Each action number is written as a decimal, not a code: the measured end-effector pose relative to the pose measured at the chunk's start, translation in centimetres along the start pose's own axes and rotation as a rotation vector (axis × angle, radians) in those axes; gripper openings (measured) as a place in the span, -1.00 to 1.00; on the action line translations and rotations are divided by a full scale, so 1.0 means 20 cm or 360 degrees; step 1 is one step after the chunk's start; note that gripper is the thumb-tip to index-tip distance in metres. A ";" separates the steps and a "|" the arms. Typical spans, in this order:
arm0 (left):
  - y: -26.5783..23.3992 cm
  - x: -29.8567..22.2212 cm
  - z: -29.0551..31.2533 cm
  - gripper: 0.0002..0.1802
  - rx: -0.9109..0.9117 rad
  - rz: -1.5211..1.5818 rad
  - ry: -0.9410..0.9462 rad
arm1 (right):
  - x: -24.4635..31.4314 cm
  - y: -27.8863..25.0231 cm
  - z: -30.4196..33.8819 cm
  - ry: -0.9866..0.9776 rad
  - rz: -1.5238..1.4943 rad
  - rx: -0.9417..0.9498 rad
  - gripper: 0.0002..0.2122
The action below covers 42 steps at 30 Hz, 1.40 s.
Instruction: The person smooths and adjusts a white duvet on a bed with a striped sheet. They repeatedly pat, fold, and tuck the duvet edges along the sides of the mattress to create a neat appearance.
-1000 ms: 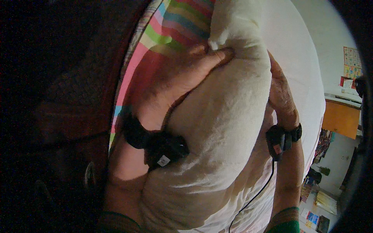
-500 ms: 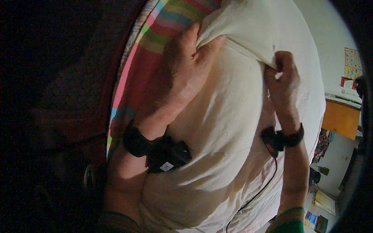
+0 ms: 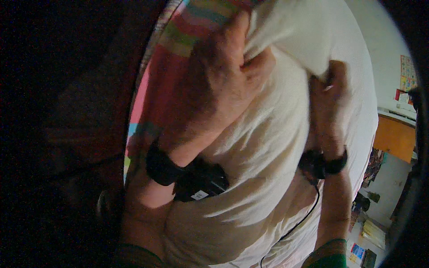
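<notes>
Up on the far right wall hangs a small colourful poster [image 3: 407,73] above an orange cabinet [image 3: 394,138]. Both hands, left hand [image 3: 214,85] and right hand [image 3: 328,102], clench the cream pillow [image 3: 268,147], which fills the middle, lying over a striped bedsheet [image 3: 178,44].

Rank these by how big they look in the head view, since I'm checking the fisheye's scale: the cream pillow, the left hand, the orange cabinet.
1. Cream pillow, by far the largest.
2. Left hand, though nearness to the camera enlarges it.
3. Orange cabinet, far off at the rim.
</notes>
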State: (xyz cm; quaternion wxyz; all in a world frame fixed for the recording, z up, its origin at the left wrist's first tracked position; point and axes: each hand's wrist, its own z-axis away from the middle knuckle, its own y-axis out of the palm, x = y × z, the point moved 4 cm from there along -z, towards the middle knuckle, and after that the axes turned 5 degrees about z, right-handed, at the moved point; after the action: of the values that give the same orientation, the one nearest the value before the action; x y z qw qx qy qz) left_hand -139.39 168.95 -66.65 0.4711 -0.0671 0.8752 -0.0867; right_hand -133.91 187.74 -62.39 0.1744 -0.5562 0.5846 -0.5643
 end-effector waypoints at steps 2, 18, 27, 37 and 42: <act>0.04 0.02 0.02 -0.54 0.0146 -0.0317 -0.0191 | -0.06 0.12 0.01 -0.0124 0.0339 0.0432 -0.80; 0.03 0.23 0.13 -0.45 0.0470 0.0100 -0.0716 | -0.12 0.39 -0.02 -0.0711 -0.0698 0.0405 -0.55; -0.05 0.29 0.14 -0.29 0.0244 0.0232 -0.1135 | -0.08 0.53 -0.01 -0.0884 -0.0419 0.0202 -0.51; -0.07 0.39 -0.08 -0.54 0.0646 0.0116 -0.1253 | 0.01 0.60 0.02 -0.0708 -0.0754 0.0321 -0.53; -0.49 0.49 -0.12 -0.61 0.0620 -0.0385 -0.0972 | 0.39 0.74 0.17 -0.0722 -0.0612 0.0331 -0.57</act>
State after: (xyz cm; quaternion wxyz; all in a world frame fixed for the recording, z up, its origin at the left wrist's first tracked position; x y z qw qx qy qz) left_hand -146.29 157.72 -71.20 0.7006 -0.1017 0.6473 -0.2825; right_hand -140.42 175.74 -72.73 0.2464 -0.7475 0.3539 -0.5053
